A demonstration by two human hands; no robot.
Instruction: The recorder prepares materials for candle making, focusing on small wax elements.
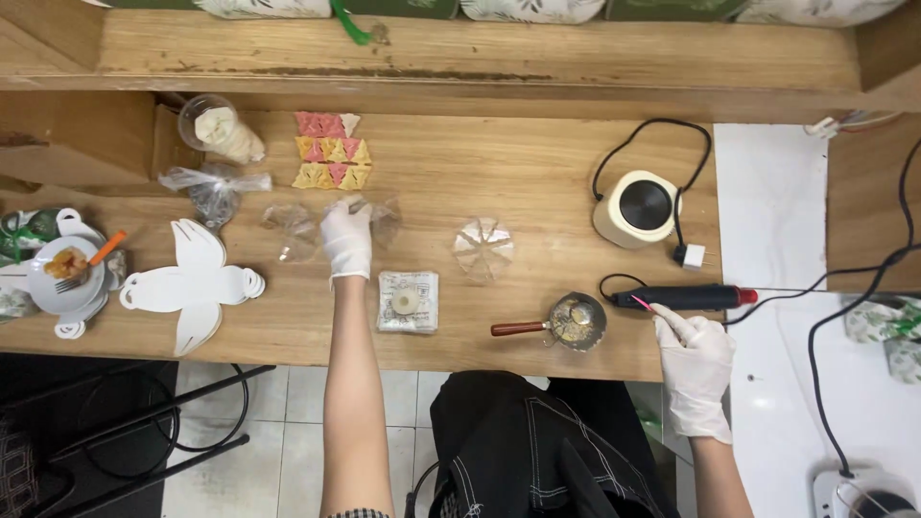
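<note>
Head view: left hand [346, 240] fingers press together on a clear plastic wrapper [369, 213] mid-bench [537, 173], below the pink and yellow triangles [331, 151]. Right hand [693, 357] fingers pinch a thin pink stick [641, 304] just beside the black pen tool [686, 297] near the front edge. Bare wood lies between; the small pan [576, 321] holds pale residue

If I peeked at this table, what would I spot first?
Probably the two white-gloved hands: the left hand rests on clear plastic wrappers mid-table, and the right hand touches a black tool with a red tip at the right edge. Next, the pink, orange and yellow triangles laid in rows at the back.
</note>
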